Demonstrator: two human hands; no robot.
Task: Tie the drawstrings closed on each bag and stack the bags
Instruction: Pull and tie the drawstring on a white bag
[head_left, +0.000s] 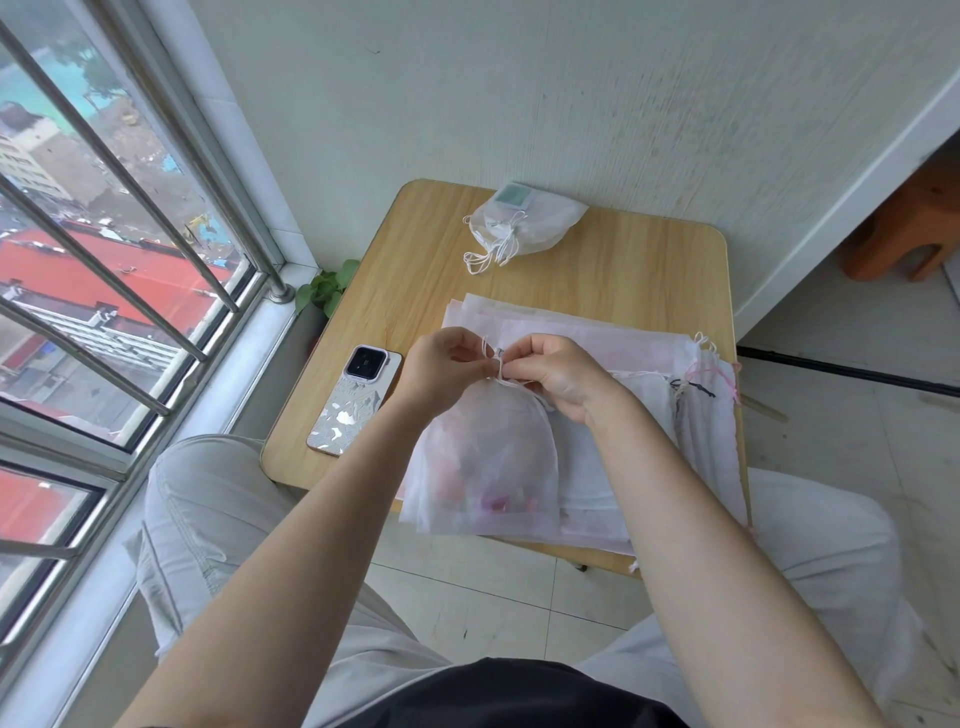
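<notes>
Bag contents (488, 499) blurred (pinkish shapes), fingers (511, 358) hiding knot

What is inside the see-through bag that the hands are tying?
Through the mesh bag, small pink, red and pale bits show near its bottom. The cloth blurs them, so what they are cannot be told. Both hands pinch its drawstring.

The person wears a black top (519, 691) and pale grey trousers (208, 519) with visible seam stitching. Both forearms are bare, with no sleeves reaching them.
</notes>
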